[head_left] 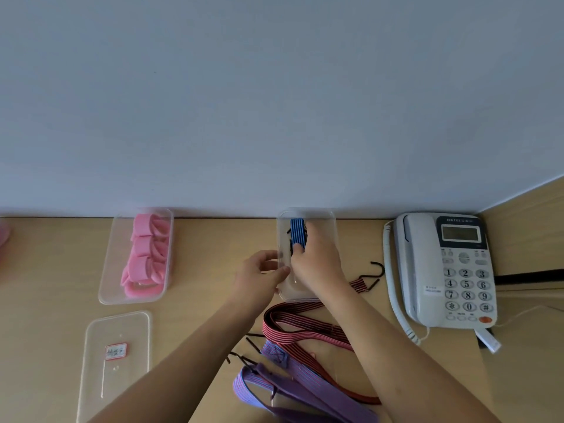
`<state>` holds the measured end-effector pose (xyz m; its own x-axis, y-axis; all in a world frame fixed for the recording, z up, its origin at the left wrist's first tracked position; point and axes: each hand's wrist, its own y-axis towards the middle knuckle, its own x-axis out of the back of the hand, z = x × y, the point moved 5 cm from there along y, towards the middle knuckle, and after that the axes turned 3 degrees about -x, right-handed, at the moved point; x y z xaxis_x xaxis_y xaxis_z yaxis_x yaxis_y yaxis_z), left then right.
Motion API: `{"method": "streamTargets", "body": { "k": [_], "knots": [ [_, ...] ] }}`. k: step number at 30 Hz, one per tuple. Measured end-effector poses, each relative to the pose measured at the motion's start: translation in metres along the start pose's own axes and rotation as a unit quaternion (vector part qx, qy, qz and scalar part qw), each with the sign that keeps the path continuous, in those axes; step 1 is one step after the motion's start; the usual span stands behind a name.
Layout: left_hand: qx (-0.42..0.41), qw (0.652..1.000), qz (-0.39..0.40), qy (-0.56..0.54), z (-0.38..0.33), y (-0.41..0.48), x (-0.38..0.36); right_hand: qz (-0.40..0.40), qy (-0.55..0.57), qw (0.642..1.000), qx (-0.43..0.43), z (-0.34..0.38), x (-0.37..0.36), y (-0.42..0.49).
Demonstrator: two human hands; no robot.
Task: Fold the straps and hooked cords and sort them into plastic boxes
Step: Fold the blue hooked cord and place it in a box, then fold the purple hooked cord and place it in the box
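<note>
Fingers of the right hand [314,257] curl round the folded blue cord [297,232] in the box [332,230], left hand [261,271] pinches its wall; released, the cord may spring open

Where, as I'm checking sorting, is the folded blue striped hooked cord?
Head view, centre-right: the cord is in the clear plastic box by the wall, right hand gripping it.

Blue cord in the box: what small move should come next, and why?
Probably let go. The right hand grips the folded blue cord, which already lies inside the box, and the left hand holds that box by its left wall. The freed hand could then reach for the red cord lying unfolded nearby.
</note>
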<state>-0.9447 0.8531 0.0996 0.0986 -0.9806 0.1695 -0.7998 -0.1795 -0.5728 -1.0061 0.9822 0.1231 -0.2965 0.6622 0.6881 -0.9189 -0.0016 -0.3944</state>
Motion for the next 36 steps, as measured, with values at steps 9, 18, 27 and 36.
{"method": "streamTargets", "body": {
  "k": [9,18,27,36],
  "knots": [
    [-0.046,0.996,-0.019,0.073,-0.004,-0.023,0.019,-0.092,0.050,0.994,0.037,-0.008,0.022,-0.048],
    [-0.175,0.960,-0.024,0.219,0.031,-0.084,0.044,-0.205,0.028,0.973,0.105,-0.052,0.017,-0.155],
    [-0.239,0.917,-0.009,0.320,0.074,-0.146,0.065,-0.039,-0.241,0.961,0.126,-0.067,-0.055,-0.220],
    [-0.251,0.899,0.000,0.358,0.080,-0.181,0.099,-0.086,-0.326,0.936,0.100,-0.059,-0.059,-0.230]
  ]
}}
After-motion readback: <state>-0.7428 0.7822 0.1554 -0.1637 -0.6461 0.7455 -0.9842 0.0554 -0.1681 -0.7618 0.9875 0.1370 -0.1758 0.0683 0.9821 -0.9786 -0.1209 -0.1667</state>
